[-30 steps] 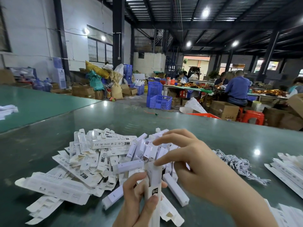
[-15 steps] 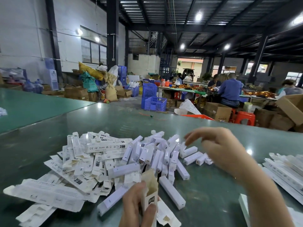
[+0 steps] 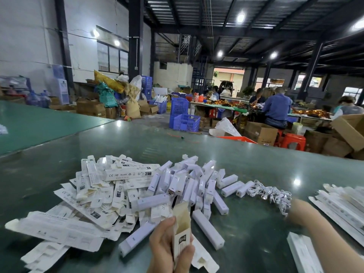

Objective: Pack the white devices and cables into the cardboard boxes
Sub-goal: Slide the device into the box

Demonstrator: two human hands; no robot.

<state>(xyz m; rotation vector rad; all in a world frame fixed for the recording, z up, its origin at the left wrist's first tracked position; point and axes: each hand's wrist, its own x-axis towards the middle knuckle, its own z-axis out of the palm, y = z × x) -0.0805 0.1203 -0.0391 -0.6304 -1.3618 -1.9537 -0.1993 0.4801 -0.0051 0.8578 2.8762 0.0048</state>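
Note:
My left hand [image 3: 163, 245] grips a small white cardboard box [image 3: 182, 231] upright near the bottom edge, its top flap open. Behind it lies a heap of white stick-shaped devices [image 3: 197, 184]. To the left of that heap is a pile of flat, unfolded white boxes [image 3: 94, 194]. A tangle of white cables [image 3: 271, 196] lies to the right of the devices. My right hand [image 3: 301, 211] is blurred and sits at the near edge of the cables; its fingers cannot be made out.
All of it lies on a green table [image 3: 246, 164]. Long white boxes [image 3: 338, 205] are stacked at the right edge, and another one [image 3: 303, 253] lies by my right forearm. Blue crates [image 3: 186, 123], brown cartons [image 3: 260, 133] and seated people [image 3: 275, 109] are beyond the table.
My right hand left the box and swung right across the device heap to the cables. My left hand kept hold of the upright box, whose open top now shows.

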